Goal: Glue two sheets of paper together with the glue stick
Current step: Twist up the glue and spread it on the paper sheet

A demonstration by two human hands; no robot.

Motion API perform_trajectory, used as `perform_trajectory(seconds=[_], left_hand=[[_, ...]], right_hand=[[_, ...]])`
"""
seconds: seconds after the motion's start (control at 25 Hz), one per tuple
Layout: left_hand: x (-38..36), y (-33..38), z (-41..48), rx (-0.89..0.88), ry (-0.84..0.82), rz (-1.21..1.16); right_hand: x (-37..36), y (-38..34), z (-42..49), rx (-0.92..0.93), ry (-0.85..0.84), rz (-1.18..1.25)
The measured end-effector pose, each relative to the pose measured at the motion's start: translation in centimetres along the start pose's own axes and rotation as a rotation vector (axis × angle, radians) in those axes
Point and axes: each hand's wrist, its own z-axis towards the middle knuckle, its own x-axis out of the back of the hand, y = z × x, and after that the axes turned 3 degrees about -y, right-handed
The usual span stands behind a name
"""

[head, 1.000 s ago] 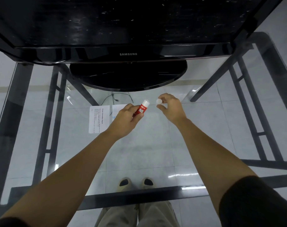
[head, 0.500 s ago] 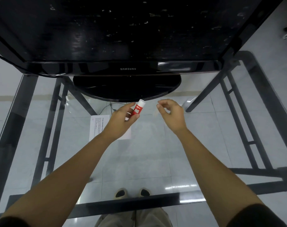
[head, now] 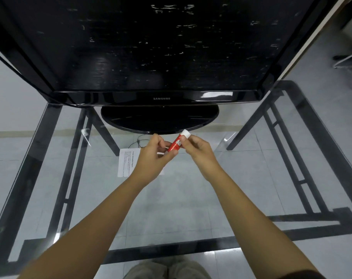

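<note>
A red glue stick (head: 176, 144) with a white top end points up and to the right, held above the glass table. My left hand (head: 154, 158) grips its lower red end. My right hand (head: 198, 151) closes its fingers on the upper part, just below the white top. White printed paper (head: 127, 165) lies flat on the glass under my left hand; my hand hides most of it, so I cannot tell how many sheets lie there.
A black Samsung television (head: 161, 47) stands on its oval base (head: 160, 119) just beyond my hands. The glass table (head: 241, 198) has a black metal frame (head: 304, 168). A thin cable (head: 140, 142) runs behind the paper.
My right hand, apart from the stick a second ago with a small white cap in its fingers, has come onto the stick's upper end. The stick's top now looks capped. The view has tilted upward.
</note>
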Motion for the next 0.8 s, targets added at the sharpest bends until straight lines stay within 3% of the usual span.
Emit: perform_trajectory(seconds=[0.28, 0.52, 0.8], left_hand=[[-0.7, -0.6, -2.3, 0.016, 0.056, -0.079], [-1.0, -0.3, -3.6, -0.089, 0.096, -0.045], [-1.5, 0.4, -4.4, -0.010, -0.010, -0.331]], right_hand=[[-0.3, -0.3, -1.3, -0.014, 0.076, 0.111], [-0.7, -0.3, -2.7, -0.011, 0.119, 0.176], [-0.4, -0.5, -3.7, 0.037, 0.103, 0.213]])
